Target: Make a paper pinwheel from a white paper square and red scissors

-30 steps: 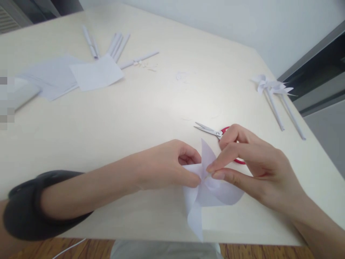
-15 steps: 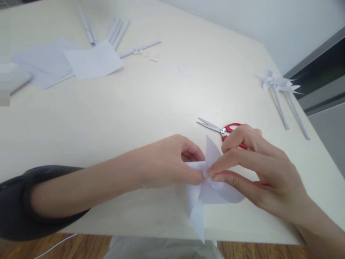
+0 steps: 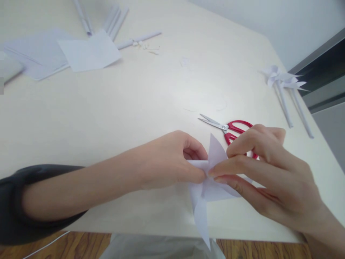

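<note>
A pale desk (image 3: 113,108) fills the view, wooden floor showing below its near edge. Right at that edge, the left hand (image 3: 167,162) and right hand (image 3: 266,172) meet over a white paper pinwheel (image 3: 207,190), each grip pinched shut on its centre, fingertips almost touching, which looks like the way to keep the folded points gathered there. One blade hangs off the desk edge. Just beyond the right hand lie red-handled scissors (image 3: 229,126), close by for reach. Farther right, finished pinwheels on paper sticks (image 3: 285,90) rest aside. At the far left, loose paper sheets (image 3: 86,54) and rolled paper sticks (image 3: 115,21) wait in a pile.
</note>
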`<state>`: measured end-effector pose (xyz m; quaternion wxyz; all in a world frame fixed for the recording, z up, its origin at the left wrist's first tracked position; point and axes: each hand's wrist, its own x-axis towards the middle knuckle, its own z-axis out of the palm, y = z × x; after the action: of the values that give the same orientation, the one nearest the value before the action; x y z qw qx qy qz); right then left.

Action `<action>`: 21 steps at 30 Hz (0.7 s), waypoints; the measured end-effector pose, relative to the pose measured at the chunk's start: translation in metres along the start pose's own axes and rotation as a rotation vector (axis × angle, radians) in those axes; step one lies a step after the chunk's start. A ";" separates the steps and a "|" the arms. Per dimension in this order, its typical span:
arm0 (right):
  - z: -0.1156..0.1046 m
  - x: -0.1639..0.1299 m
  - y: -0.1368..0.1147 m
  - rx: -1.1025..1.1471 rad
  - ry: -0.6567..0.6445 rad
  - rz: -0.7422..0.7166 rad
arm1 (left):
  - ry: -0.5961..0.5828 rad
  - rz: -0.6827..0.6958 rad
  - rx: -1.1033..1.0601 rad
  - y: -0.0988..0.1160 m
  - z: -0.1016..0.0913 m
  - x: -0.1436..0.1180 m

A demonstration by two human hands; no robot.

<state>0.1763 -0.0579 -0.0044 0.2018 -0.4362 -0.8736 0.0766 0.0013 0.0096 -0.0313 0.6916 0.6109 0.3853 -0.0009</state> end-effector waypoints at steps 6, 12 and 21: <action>0.000 -0.001 -0.002 -0.091 0.009 0.000 | 0.023 0.038 -0.024 -0.001 0.000 -0.001; 0.001 -0.006 -0.004 -0.087 -0.005 -0.049 | 0.013 0.008 -0.028 -0.001 0.000 -0.001; -0.001 -0.007 -0.003 -0.117 0.037 -0.045 | -0.019 0.096 -0.034 -0.001 -0.002 0.002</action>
<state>0.1781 -0.0653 -0.0049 0.1938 -0.4287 -0.8823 0.0129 0.0010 0.0117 -0.0335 0.7048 0.6169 0.3488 0.0332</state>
